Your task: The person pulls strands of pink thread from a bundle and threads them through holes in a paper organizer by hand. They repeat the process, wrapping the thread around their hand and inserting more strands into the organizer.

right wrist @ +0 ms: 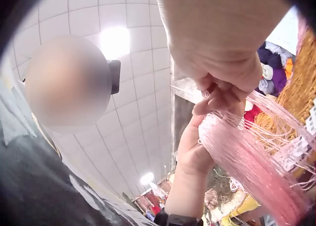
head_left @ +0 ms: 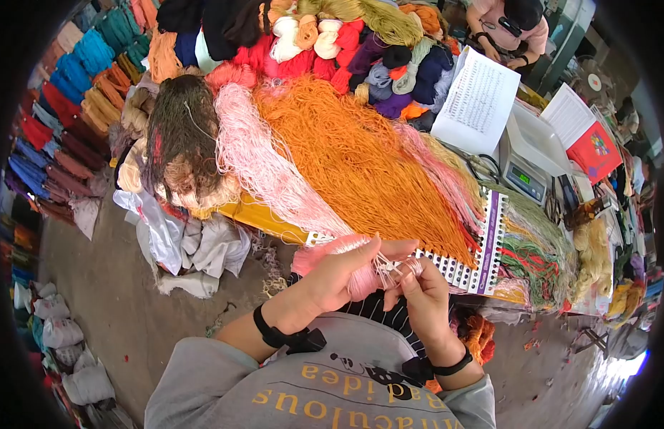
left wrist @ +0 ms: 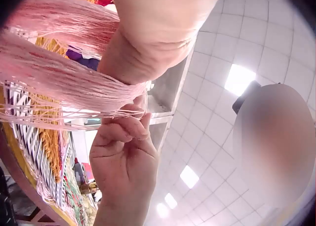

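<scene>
A pink skein of thread (head_left: 362, 283) hangs over my left hand (head_left: 330, 277), which grips it between thumb and fingers in front of my body. My right hand (head_left: 426, 297) is close beside it, pinching a few pale pink strands drawn out from the skein. In the left wrist view the skein (left wrist: 54, 78) runs sideways under the left hand, with the right hand (left wrist: 123, 154) curled at its end. From the right wrist, the fingertips of both hands meet at the top of the looped skein (right wrist: 242, 157). A long pink hank (head_left: 264, 161) lies on the table just beyond.
A large orange hank (head_left: 353, 157) spreads over the table beside a dark brown one (head_left: 180, 132). White perforated strips (head_left: 489, 243) lie along the near edge. Further right are a paper list (head_left: 477, 100) and a digital scale (head_left: 526, 175). Another person (head_left: 507, 32) sits across the table.
</scene>
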`<state>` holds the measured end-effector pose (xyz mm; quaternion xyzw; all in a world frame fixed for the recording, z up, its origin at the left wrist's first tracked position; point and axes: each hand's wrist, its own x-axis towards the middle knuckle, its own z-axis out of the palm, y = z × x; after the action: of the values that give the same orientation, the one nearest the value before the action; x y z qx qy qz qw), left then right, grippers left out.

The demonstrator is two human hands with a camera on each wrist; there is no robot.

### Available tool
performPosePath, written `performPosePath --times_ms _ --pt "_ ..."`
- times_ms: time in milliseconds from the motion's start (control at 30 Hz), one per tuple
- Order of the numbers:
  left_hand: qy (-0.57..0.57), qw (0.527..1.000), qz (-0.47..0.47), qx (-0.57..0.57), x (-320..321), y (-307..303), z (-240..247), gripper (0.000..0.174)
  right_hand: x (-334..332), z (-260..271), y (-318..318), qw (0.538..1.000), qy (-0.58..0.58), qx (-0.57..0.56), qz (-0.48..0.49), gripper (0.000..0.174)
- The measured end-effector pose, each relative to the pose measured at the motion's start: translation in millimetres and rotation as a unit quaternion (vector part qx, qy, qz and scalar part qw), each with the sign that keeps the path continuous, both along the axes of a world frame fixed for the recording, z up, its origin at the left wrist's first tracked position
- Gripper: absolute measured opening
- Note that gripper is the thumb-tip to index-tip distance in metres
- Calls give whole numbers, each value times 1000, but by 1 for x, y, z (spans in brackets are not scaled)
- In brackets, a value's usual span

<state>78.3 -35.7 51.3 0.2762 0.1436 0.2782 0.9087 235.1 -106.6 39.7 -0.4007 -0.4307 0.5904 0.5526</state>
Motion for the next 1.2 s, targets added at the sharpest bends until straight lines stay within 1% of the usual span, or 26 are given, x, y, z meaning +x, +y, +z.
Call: performPosePath --times_ms 100,167,200,233,267,367,400,433,500,567,600,667,700,767,833,867,900,933,967,1000,1033,1067,1100,1133,1167,1200 --pt "-6 1000 12 -5 -2 2 0 53 -1 2 0 1000 8 4 1 17" --pt "-26 998 44 -46 -3 3 -2 50 -3 6 0 1000 10 7 -5 17" --pt "-26 998 44 -46 -4 4 1 50 -3 8 0 1000 4 -4 -27 18" --pt "-3 997 65 -44 -6 4 8 48 -4 9 0 999 -3 -14 -48 19" --pt "20 995 86 -42 -8 4 12 47 -3 9 -1 999 -4 -14 -48 19" --pt "16 996 82 -11 -17 9 3 45 1 10 -2 998 12 -23 -52 20" --pt "15 996 82 -11 -19 9 1 45 5 11 -2 998 40 -49 -16 20" --pt "37 996 81 13 -20 10 0 46 7 11 -2 995 67 -75 20 19" --pt "58 995 79 36 -17 8 1 47 6 12 -2 994 73 -86 14 19" --pt "135 970 199 34 -4 2 7 45 4 11 -3 992 78 -98 9 19" --pt "135 970 199 34 -5 3 5 45 4 11 -4 994 68 -88 0 20" --pt "108 973 172 113 -10 4 1 46 3 10 -4 995 57 -78 -9 21" --pt "108 973 172 112 -11 4 2 46 3 10 -4 995 62 -80 -8 21" --pt "6 995 97 11 -14 6 7 49 4 11 -5 994 66 -81 -7 20" --pt "24 996 89 -1 -17 6 7 49 10 14 -8 989 25 -120 82 16" --pt "42 996 80 -14 -18 6 7 50 13 8 -10 987 5 -96 127 16" --pt "43 996 79 -14 -21 6 6 50 12 11 -11 987 6 -97 127 16" --pt "67 996 49 18 -23 7 4 51 11 16 -13 991 -79 -61 87 15" --pt "91 994 18 49 -26 9 1 51 10 18 -13 985 -164 -24 46 14" --pt "132 989 7 61 -29 10 -10 49 13 16 -13 973 -229 27 -26 13" --pt "132 989 7 60 -37 12 -10 49 24 15 -13 936 -334 69 -86 12" --pt "125 992 7 35 -49 15 -9 47 32 20 -11 929 -317 100 -160 10" --pt "118 993 6 11 -62 20 -7 45 45 25 -11 924 -297 94 -220 8" --pt "100 993 47 -42 -79 27 -17 42 66 27 -11 840 -444 170 -262 10" --pt "81 988 89 -94 -97 35 -32 40 81 31 -15 814 -456 168 -317 11" --pt "28 985 114 -129 -115 43 -41 39 93 33 -20 843 -372 172 -347 13"
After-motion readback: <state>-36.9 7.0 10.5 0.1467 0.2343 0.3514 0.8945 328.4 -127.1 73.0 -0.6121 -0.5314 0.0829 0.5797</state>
